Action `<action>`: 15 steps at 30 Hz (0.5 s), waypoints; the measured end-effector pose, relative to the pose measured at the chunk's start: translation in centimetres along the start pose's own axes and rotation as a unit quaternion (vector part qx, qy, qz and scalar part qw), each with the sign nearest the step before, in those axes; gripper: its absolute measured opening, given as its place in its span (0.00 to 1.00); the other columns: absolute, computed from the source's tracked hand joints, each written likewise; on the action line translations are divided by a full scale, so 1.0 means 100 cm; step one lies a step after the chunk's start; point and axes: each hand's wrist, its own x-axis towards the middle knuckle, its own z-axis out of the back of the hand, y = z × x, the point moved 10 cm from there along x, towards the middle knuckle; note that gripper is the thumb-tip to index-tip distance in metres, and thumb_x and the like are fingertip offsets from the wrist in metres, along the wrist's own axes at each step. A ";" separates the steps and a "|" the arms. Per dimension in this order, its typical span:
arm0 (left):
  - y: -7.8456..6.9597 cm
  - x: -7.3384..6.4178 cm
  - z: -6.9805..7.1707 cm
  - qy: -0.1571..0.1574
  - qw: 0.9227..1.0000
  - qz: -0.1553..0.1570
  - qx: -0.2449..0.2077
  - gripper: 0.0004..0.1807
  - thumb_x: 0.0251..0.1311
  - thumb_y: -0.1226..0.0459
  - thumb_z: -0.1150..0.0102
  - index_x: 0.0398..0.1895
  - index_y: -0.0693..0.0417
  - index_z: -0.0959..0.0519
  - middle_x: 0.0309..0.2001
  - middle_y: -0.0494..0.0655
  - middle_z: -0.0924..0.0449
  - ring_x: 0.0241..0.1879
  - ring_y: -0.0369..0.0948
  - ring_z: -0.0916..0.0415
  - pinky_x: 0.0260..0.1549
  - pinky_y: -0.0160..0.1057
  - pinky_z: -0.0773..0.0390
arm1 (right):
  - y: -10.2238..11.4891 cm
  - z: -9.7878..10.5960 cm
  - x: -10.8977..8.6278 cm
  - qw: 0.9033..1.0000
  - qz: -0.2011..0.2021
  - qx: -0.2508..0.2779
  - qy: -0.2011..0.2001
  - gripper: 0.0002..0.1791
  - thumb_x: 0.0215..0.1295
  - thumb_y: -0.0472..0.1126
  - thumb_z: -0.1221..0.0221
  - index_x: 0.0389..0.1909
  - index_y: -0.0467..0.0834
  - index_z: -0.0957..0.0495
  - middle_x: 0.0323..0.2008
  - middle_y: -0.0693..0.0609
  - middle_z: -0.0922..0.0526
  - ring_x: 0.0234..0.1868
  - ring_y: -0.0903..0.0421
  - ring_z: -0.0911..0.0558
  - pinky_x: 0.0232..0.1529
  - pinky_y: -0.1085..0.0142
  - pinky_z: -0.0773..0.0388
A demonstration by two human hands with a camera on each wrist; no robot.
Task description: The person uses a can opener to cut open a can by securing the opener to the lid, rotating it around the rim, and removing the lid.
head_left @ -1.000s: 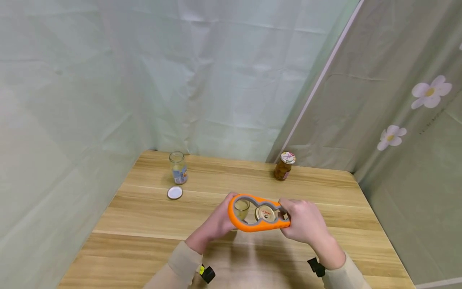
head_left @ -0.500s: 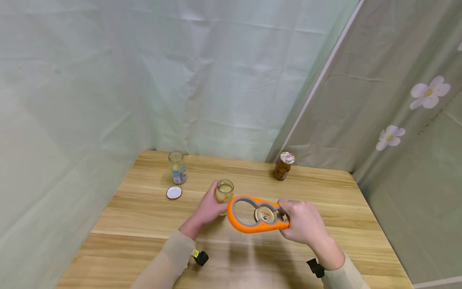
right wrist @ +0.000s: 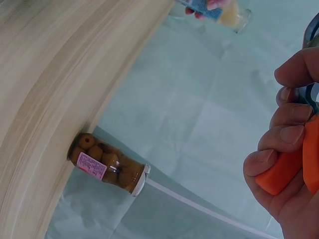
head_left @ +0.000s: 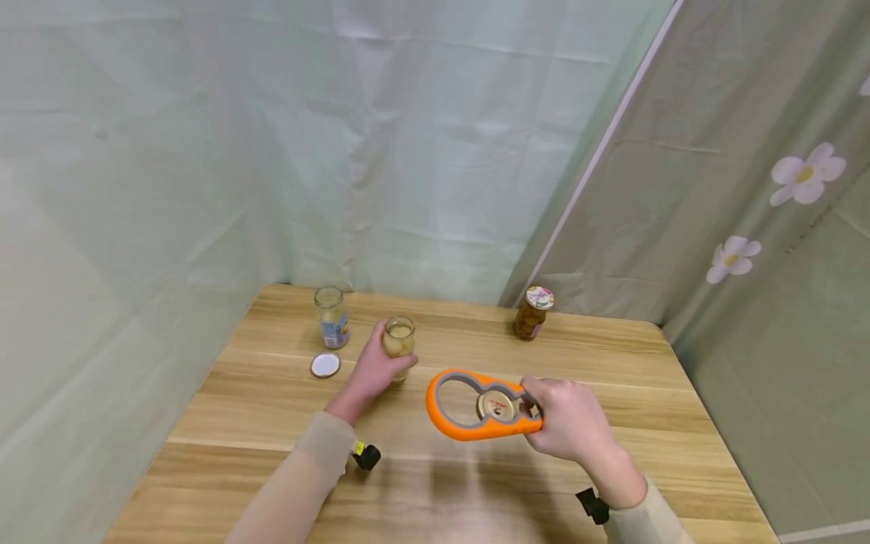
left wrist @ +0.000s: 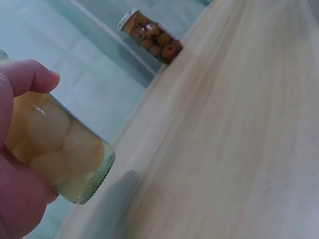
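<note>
At the left, a pale curtain (head_left: 136, 196) hangs beside and behind a wooden worktop (head_left: 238, 412). Near the worktop's back left corner stands an open glass jar with a blue label (head_left: 334, 321). Just in front of it, near the left edge, a round lid lies with its white face up (head_left: 325, 365).

Next comes the person's left hand (head_left: 372, 369), reaching toward the back edge. Its thumb and fingers are wrapped around a second open jar (head_left: 399, 340), upright and filled with pale round pieces in liquid. This jar is left of the worktop's middle; whether its base touches the wood cannot be told.

Further right, above the middle of the worktop, is an orange opener (head_left: 469, 433) with grey-lined openings. The wide rounded end points left, and a gold lid with red lettering (head_left: 497, 406) sits in the middle opening. Beyond it, near the back edge and right of centre, stands a closed jar of brown round pieces (head_left: 529, 320) with a patterned white lid.

The right hand (head_left: 567, 418) clasps the opener's narrow end, fingers curled around it. At far right, a curtain shows white flowers (head_left: 809, 174).
</note>
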 end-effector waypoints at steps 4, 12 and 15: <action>0.005 0.009 0.007 -0.011 1.000 0.008 -0.001 0.44 0.57 0.70 0.24 0.75 0.51 0.37 0.64 0.59 0.23 0.62 0.55 0.25 0.68 0.58 0.31 | -0.001 0.000 -0.001 1.000 0.000 0.000 0.001 0.22 0.32 0.34 0.33 0.24 0.59 0.32 0.21 0.71 0.33 0.19 0.69 0.38 0.19 0.70 0.39; 0.010 0.023 0.019 -0.035 0.999 0.015 -0.002 0.44 0.59 0.69 0.25 0.76 0.53 0.39 0.65 0.59 0.25 0.62 0.57 0.26 0.70 0.58 0.33 | -0.003 0.000 -0.001 1.000 -0.003 -0.005 0.002 0.21 0.33 0.33 0.33 0.24 0.59 0.32 0.20 0.70 0.34 0.19 0.69 0.38 0.19 0.70 0.38; 0.012 0.026 0.023 -0.043 0.999 0.020 0.001 0.46 0.59 0.68 0.25 0.78 0.53 0.40 0.66 0.60 0.26 0.63 0.57 0.26 0.70 0.58 0.33 | -0.003 -0.001 -0.002 1.000 -0.004 -0.006 0.002 0.21 0.34 0.33 0.34 0.24 0.58 0.32 0.20 0.70 0.35 0.19 0.69 0.38 0.19 0.70 0.39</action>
